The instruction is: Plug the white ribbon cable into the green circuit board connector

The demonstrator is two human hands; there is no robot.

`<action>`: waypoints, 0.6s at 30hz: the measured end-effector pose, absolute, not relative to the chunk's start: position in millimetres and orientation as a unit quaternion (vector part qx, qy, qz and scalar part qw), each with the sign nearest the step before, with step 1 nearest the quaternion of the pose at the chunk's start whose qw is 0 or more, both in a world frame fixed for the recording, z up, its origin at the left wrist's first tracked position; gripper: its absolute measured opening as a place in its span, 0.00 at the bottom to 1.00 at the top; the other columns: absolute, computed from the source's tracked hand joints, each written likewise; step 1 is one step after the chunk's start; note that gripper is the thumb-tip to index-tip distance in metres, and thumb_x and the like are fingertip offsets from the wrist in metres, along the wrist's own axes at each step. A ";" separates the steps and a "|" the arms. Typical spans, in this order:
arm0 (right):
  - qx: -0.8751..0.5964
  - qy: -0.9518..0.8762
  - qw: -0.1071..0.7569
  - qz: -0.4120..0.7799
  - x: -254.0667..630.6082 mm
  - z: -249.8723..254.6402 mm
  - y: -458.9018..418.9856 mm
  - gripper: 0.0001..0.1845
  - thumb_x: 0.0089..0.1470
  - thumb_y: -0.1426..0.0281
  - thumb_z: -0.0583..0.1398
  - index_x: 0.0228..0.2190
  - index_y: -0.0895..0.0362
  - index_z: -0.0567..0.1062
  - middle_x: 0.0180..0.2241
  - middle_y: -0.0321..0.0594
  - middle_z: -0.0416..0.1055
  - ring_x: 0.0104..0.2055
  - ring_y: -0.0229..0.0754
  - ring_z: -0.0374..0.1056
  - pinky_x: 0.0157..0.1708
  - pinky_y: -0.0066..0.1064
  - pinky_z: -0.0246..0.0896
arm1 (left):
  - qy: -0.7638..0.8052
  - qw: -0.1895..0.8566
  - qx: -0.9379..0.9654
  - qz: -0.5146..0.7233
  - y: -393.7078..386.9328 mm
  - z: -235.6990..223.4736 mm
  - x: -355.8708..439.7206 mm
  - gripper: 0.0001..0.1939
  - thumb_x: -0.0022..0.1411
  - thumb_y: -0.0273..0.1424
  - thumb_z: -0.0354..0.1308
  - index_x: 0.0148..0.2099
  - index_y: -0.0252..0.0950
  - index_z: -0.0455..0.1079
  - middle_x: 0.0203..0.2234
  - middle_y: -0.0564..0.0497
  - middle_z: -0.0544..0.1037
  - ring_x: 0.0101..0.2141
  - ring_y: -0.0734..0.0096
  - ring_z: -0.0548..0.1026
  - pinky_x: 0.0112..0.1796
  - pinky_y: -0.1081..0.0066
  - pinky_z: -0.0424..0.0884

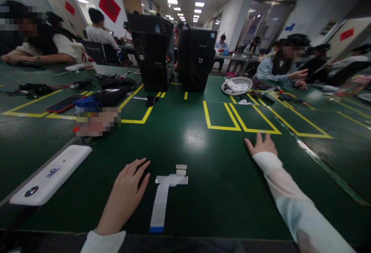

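Observation:
A white flat ribbon cable [160, 204] lies on the green table mat in front of me, with a blue end toward me and a connector [181, 168] at its far end. What looks like a strip of clear tape [171, 180] crosses it. Just left of the cable, my left hand [130, 183] rests on the mat with fingers stretched out, holding nothing. My right hand [262, 145] lies further off to the right, fingers spread, close to a yellow-taped rectangle [257, 131]. It holds nothing either.
On the left lies a white oblong device [52, 175]. Two black computer towers [152, 56] stand at the back centre. A white basket [237, 85] holds small items at the back right. A long thin green strip [327, 168] runs down the right side. Several people sit around.

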State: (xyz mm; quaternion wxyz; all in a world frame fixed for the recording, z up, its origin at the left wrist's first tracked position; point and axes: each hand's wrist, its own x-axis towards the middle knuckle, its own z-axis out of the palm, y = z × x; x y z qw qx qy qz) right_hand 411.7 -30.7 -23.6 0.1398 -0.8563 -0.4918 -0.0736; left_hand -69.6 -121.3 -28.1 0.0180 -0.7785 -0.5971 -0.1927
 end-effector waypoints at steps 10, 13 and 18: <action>-0.966 -0.205 0.149 -0.050 545.6 -19.9 -112.6 0.47 0.56 0.44 0.41 0.65 0.65 0.53 0.68 0.63 0.32 0.68 0.70 0.28 0.55 0.72 0.35 | -0.596 0.026 -0.780 -0.191 -120.2 -32.7 -70.3 0.25 0.67 0.43 0.44 0.59 0.37 0.67 0.56 0.42 0.70 0.56 0.52 0.68 0.56 0.47 0.64; -0.979 -0.158 0.125 -0.012 559.4 -20.2 -118.0 0.46 0.56 0.44 0.40 0.64 0.64 0.56 0.66 0.67 0.40 0.67 0.70 0.33 0.55 0.72 0.32 | -0.592 0.028 -0.783 -0.190 -120.0 -32.4 -71.1 0.25 0.67 0.43 0.44 0.59 0.36 0.67 0.56 0.41 0.71 0.56 0.51 0.68 0.56 0.47 0.64; -0.978 -0.202 0.051 -0.030 579.2 -29.6 -114.8 0.46 0.57 0.44 0.33 0.60 0.61 0.63 0.61 0.72 0.51 0.63 0.73 0.46 0.52 0.74 0.34 | -0.590 0.029 -0.785 -0.184 -120.0 -31.3 -71.8 0.25 0.67 0.43 0.44 0.59 0.36 0.67 0.56 0.41 0.70 0.56 0.51 0.68 0.56 0.47 0.65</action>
